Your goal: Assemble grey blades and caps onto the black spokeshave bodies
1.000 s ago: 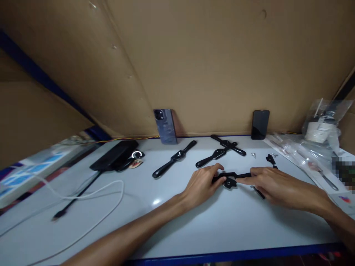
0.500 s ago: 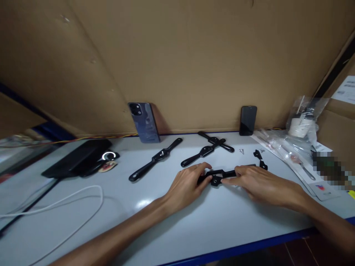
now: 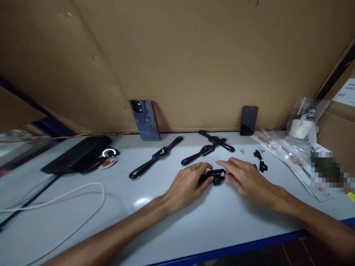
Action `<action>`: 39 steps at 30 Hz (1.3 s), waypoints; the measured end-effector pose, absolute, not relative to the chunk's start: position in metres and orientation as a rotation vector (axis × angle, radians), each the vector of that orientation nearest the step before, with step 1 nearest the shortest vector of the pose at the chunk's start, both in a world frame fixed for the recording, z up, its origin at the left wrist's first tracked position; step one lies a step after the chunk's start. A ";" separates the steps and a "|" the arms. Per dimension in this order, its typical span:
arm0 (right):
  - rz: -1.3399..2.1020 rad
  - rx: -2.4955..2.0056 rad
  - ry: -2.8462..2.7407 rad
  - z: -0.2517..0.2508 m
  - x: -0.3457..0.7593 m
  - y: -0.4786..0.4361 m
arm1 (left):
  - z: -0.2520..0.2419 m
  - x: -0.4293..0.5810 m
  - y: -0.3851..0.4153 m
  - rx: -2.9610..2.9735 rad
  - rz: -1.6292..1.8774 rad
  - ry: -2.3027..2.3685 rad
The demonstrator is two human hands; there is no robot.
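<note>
My left hand (image 3: 187, 181) is closed around one end of a black spokeshave (image 3: 213, 172), with the thumb by the small black cap plate (image 3: 217, 181) at its middle. A small silver screw (image 3: 223, 174) sits pinched between the thumb and fingers of my right hand (image 3: 245, 179), right over that plate. My right hand hides the other handle. To the right lie two loose black cap plates (image 3: 257, 154) and several silver screws (image 3: 242, 151). Another spokeshave (image 3: 159, 153) rests to the left, and two crossed spokeshaves (image 3: 206, 150) lie behind my hands.
A blue phone (image 3: 145, 120) and a black phone (image 3: 249, 120) lean on the cardboard wall (image 3: 188, 66). Clear plastic packaging (image 3: 285, 147) covers the right side. On the left are a black box-like object (image 3: 77, 155) and a white cable (image 3: 102, 195).
My right hand has drawn back from the cap plate and rear handle and now pinches a silver screw above the plate. My left hand keeps its hold on the spokeshave.
</note>
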State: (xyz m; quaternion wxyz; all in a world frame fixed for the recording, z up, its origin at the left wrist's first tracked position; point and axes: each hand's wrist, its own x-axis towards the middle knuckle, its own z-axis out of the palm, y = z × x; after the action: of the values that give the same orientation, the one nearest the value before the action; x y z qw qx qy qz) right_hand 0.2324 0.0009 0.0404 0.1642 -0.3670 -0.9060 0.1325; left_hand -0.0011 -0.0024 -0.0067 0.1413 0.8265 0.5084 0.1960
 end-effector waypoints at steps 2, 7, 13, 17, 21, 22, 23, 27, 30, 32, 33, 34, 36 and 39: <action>0.359 -1.013 -2.603 0.033 0.226 0.002 | -0.008 -0.001 -0.002 2.393 0.570 1.465; 0.440 -0.992 -2.562 0.023 0.221 0.004 | -0.006 0.002 -0.002 2.432 0.523 1.480; 0.453 -0.971 -2.504 0.022 0.220 0.005 | -0.003 0.004 -0.003 2.425 0.509 1.504; 0.445 -0.980 -2.555 0.022 0.220 0.005 | -0.003 0.004 -0.002 2.414 0.494 1.492; 0.403 -0.993 -2.620 0.025 0.218 0.002 | -0.004 0.004 -0.001 2.421 0.498 1.491; 0.383 -0.994 -2.644 0.027 0.217 0.000 | -0.004 0.004 -0.001 2.425 0.501 1.487; 0.365 -0.999 -2.670 0.028 0.217 -0.001 | -0.004 0.004 -0.001 2.427 0.503 1.484; 0.333 -1.046 -2.741 0.032 0.214 -0.003 | -0.003 0.006 -0.001 2.420 0.505 1.486; 0.319 -1.070 -2.753 0.031 0.213 -0.001 | -0.002 0.006 -0.001 2.410 0.508 1.497; 0.270 -1.043 -2.764 0.027 0.213 0.000 | -0.002 0.006 -0.001 2.407 0.511 1.497; 0.238 -1.016 -2.767 0.024 0.213 0.001 | -0.002 0.006 -0.001 2.405 0.515 1.496; 0.209 -0.984 -2.763 0.022 0.213 0.001 | -0.003 0.006 -0.001 2.404 0.521 1.493; 0.174 -0.924 -2.732 0.016 0.213 0.003 | -0.003 0.005 -0.001 2.402 0.533 1.485; 0.157 -0.867 -2.652 0.008 0.214 0.006 | -0.004 0.005 -0.001 2.395 0.542 1.474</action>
State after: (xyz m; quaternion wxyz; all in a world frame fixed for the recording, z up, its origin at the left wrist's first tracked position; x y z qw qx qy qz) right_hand 0.2135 0.0063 0.0076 0.1725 -0.3057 -0.9347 0.0552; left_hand 0.0048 -0.0005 -0.0043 0.1383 0.8282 0.5097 0.1873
